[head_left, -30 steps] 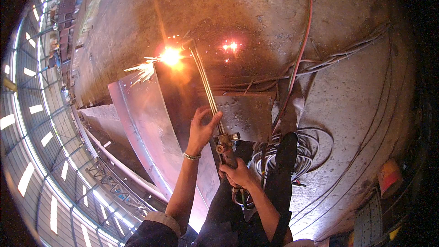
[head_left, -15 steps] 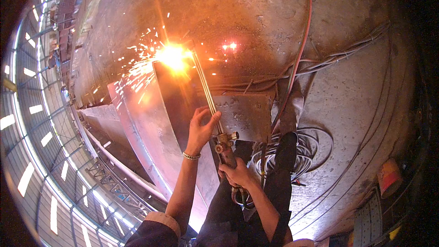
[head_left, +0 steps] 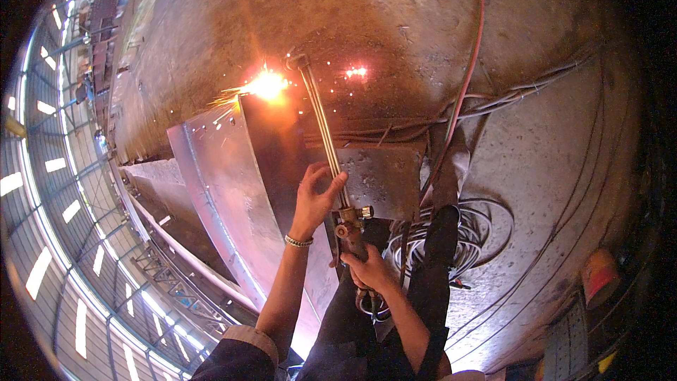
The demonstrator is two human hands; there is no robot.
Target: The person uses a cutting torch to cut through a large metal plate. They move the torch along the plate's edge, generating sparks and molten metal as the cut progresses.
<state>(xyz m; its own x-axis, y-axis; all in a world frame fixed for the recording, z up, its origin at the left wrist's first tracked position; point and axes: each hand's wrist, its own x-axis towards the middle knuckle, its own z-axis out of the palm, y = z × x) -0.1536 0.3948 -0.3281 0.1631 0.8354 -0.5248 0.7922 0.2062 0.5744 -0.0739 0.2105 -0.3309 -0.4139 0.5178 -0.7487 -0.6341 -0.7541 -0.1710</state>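
A long cutting torch [head_left: 321, 116] points away from me, its bent head just right of and beyond a bright glowing spot. My right hand [head_left: 368, 268] is wrapped around its handle, below the brass valve knobs. Farther forward, my left hand [head_left: 315, 201], with a chain bracelet at the wrist, is curled against the metal tubes, thumb along them. The glow, with a few sparks flying left, sits at the far end of a steel piece [head_left: 224, 162] with an upright edge. Glare hides the metal right at that spot.
A smaller steel plate [head_left: 377, 180] lies in front of my legs. Coiled hose [head_left: 483, 233] rests by my foot. A red hose [head_left: 465, 77] and bundled cables [head_left: 522, 88] cross the floor. Small red glowing bits [head_left: 356, 72] lie beyond, and a bucket [head_left: 599, 279] is at right.
The torch head has moved slightly away from the glowing spot, outward and to the right. The glare and spray of sparks have shrunk. Both hands keep their hold.
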